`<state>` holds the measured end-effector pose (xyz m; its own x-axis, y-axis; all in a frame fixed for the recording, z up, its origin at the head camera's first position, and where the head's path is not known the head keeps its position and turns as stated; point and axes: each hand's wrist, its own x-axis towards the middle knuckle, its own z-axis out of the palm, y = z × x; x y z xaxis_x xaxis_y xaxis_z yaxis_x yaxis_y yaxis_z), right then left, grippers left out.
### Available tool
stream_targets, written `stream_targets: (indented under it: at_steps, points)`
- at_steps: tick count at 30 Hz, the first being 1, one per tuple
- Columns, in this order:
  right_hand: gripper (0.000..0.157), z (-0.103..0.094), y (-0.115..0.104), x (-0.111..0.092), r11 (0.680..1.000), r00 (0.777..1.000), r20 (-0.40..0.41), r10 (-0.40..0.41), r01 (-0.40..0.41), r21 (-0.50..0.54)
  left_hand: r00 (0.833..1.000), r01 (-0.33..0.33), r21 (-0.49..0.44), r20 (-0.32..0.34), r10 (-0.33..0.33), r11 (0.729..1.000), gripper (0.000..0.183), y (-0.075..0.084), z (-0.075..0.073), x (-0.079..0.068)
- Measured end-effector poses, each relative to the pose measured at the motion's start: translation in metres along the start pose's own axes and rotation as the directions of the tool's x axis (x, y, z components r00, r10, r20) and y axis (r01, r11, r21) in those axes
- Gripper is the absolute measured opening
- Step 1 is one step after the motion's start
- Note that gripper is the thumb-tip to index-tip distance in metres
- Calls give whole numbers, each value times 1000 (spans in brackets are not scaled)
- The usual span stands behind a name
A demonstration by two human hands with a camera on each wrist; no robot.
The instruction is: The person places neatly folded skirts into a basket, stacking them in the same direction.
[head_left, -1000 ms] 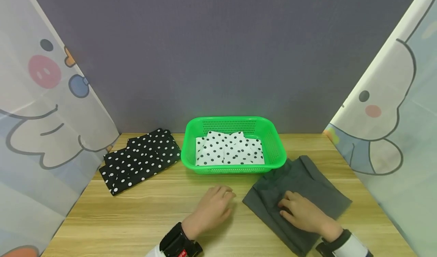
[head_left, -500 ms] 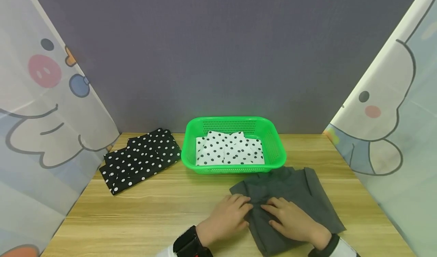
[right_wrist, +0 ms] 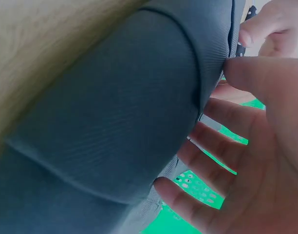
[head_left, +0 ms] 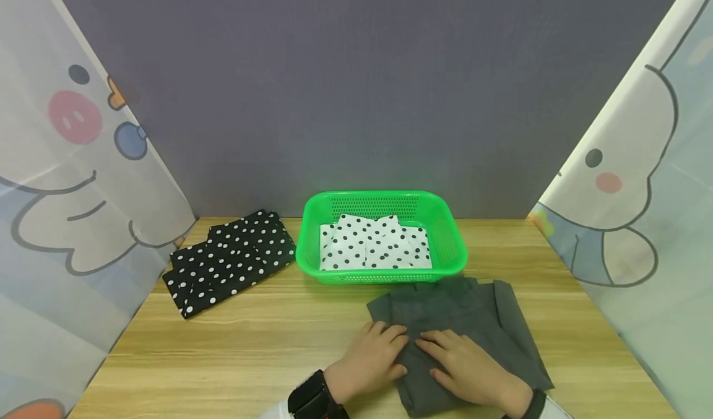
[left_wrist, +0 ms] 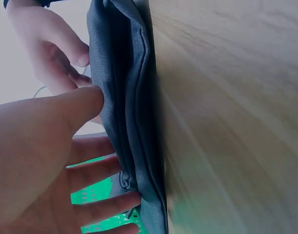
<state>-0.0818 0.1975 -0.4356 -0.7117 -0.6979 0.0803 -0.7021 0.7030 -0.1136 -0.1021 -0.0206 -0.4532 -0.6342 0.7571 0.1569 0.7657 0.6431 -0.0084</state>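
A folded dark grey garment (head_left: 462, 314) lies on the table in front of the basket, its layers stacked at the left edge in the left wrist view. My left hand (head_left: 370, 357) touches that edge with thumb and spread fingertips (left_wrist: 124, 200). On top of the cloth rests my right hand (head_left: 470, 366), its fingers extended and fingertips (right_wrist: 163, 187) against the fabric. In the right wrist view the garment (right_wrist: 115, 102) shows a seam and a folded edge.
Behind the garment stands a green plastic basket (head_left: 453, 246) holding a folded white cloth with black dots (head_left: 373, 246). A folded black cloth with white dots (head_left: 234, 261) lies at the back left of the wooden table (head_left: 223, 369). A grey panel (head_left: 356, 85) rises behind.
The grey garment has shifted left and turned, its right hand moving left with it. My left hand has come rightward from the bare table to the garment's left edge.
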Motion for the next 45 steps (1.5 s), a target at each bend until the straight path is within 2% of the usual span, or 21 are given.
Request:
stream_targets:
  at_steps: [6,11,14,20,27,35,45]
  points:
    - [42,0,-3,-1,999,1000,-5,28,-28,19,1000,17,28,-18,-16,999,41,-4,2,-7]
    - [41,-5,-1,-6,996,992,-81,94,-93,16,999,42,37,-35,-41,998,38,-9,1,-16]
    - [41,-9,3,-9,984,976,-132,176,-176,10,997,63,35,-39,-62,997,38,-13,1,-23]
    - [37,-12,9,-20,933,919,-169,356,-361,4,993,108,16,-43,-107,994,39,-20,-1,-35]
    - [31,-7,9,-24,901,891,-142,431,-433,16,987,147,-11,-68,-148,989,38,-29,-2,-48]
    - [34,2,-5,-15,895,895,-29,444,-442,63,971,217,-40,-97,-220,975,36,-39,-3,-58]
    - [35,12,-20,1,906,909,-45,414,-407,115,949,288,-31,-122,-290,957,37,-49,-4,-72]
